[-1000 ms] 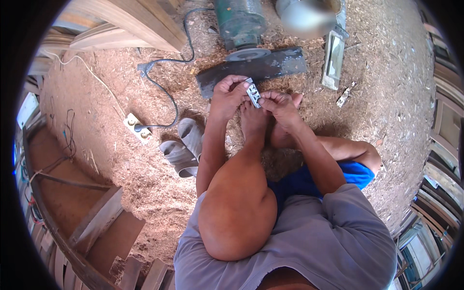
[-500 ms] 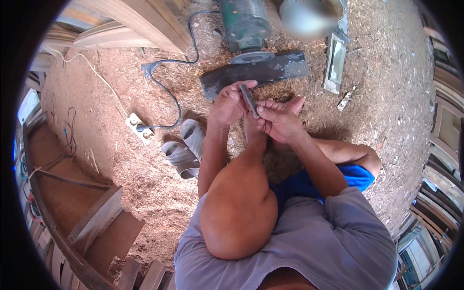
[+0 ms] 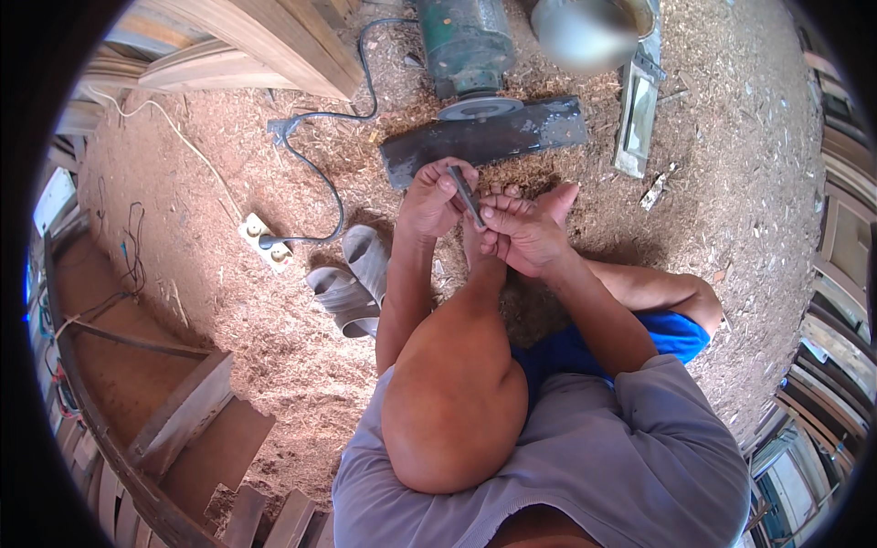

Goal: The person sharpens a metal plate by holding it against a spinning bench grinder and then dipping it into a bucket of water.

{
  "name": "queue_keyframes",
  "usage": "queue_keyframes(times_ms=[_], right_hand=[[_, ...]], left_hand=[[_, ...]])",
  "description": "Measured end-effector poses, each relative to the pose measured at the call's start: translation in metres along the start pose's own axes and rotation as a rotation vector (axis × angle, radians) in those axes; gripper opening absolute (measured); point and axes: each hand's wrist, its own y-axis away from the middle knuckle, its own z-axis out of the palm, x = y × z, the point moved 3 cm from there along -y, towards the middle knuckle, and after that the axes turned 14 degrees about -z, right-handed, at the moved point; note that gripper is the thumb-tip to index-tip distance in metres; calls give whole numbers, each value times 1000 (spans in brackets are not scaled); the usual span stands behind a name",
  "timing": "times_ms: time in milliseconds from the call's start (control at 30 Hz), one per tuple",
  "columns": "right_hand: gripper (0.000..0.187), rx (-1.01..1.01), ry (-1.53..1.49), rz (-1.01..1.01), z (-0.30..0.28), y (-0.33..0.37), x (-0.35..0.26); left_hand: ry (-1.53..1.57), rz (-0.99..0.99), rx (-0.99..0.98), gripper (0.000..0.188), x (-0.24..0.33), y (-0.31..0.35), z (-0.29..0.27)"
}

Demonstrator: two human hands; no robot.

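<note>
A narrow flat bar (image 3: 466,195), dark grey and metal-looking, is held at a slant between both hands. My left hand (image 3: 427,203) is closed on its far end, with thumb and fingers pinching it. Fingertips of my right hand (image 3: 530,232) pinch the near end. Just beyond the hands lies a long dark plate (image 3: 539,130) with worn, whitish patches. Behind that plate stands a green bench grinder (image 3: 466,50), its grey wheel (image 3: 480,108) facing me. From this view I cannot tell whether the wheel is turning.
Grey sandals (image 3: 343,292) rest left of my legs. A power strip (image 3: 265,242) with a dark cord plugged in lies further left. Timber beams (image 3: 265,41) lean at the far left. A pale metal pan (image 3: 585,36) and a frame-like strip (image 3: 635,123) sit right of the grinder.
The bar has turned in my fingers and shows a narrower side. My left index finger, stretched out before, is now curled at the bar's far end.
</note>
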Motion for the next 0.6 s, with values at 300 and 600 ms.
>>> queue_keyframes(times_ms=[300,600], right_hand=[[17,3,-22,-3,-3,0,0],[17,13,-24,36,1,4,-1]], left_hand=[[107,-42,-152,38,2,-2,-1],[42,4,-57,46,-2,1,-10]])
